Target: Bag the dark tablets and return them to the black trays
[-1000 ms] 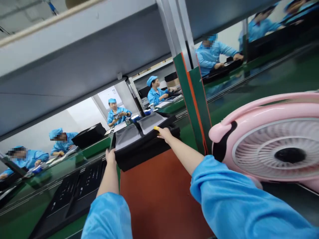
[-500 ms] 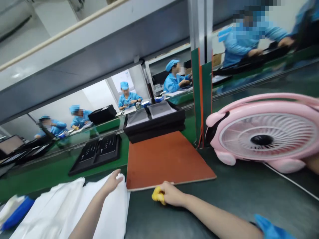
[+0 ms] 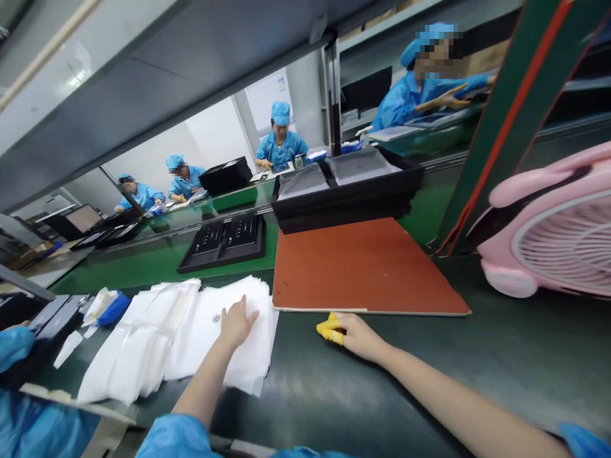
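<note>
My left hand (image 3: 237,323) rests on a stack of thin white sheets or sleeves (image 3: 200,359), its fingers spread. A small dark printed mark shows on the top one beside the fingers. My right hand (image 3: 356,334), with yellow finger covers (image 3: 330,328) on its fingertips, is over the dark green bench just in front of a reddish-brown board (image 3: 353,270). Its thumb and fingers are drawn together in a pinch, and nothing shows between them. More white sleeves (image 3: 138,343) lie fanned out left of the stack.
Behind the board stand stacked black trays (image 3: 344,200) holding sleeved flat items. Another black tray (image 3: 222,240) with two black panels lies on the green conveyor (image 3: 143,254). A pink fan (image 3: 548,235) is at right. Co-workers in blue sit opposite; a blue sleeve (image 3: 28,413) shows at lower left.
The view has swung right to left and down, bringing more bench and a neighbour's sleeve into sight. My left hand has moved from the stack's far edge onto its top, fingers spread.
</note>
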### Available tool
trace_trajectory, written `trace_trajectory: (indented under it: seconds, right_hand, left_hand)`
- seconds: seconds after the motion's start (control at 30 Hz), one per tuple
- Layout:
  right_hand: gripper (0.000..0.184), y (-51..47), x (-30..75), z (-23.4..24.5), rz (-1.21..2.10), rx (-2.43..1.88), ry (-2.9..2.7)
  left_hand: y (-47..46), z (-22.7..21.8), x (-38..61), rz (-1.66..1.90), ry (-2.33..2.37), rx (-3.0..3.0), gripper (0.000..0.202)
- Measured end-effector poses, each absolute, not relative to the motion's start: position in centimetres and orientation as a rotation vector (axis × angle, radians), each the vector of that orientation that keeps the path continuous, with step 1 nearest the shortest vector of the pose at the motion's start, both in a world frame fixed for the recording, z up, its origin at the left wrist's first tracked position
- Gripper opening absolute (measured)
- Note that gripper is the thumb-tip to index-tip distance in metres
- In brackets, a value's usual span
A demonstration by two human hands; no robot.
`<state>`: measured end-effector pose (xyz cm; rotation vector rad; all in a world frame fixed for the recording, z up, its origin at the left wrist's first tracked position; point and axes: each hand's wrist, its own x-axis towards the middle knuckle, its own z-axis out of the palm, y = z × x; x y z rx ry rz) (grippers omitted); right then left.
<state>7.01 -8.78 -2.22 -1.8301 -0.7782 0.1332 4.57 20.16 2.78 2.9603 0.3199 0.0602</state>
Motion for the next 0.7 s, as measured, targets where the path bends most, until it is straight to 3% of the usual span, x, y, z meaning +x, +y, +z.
trace_trajectory:
  seconds: [0.2, 0.43, 0.7]
  right_hand:
    - [0.021, -7.8, 7.8, -2.5, 0.189, -1.806, -0.775]
    - [0.030, -6.6, 9.2, -3.6, 0.235, -1.800, -0.779]
    - [0.020, -6.2, 9.2, -2.4, 0.225, -1.780, -0.758]
  left_hand:
    - [19.0, 7.5, 18.2, 0.378, 0.374, 2.925, 0.050]
    - [15.0, 6.0, 30.6, 0.416, 0.543, 2.816, 0.044]
    - [17.9, 8.5, 25.1, 0.288, 0.509, 2.766, 0.015]
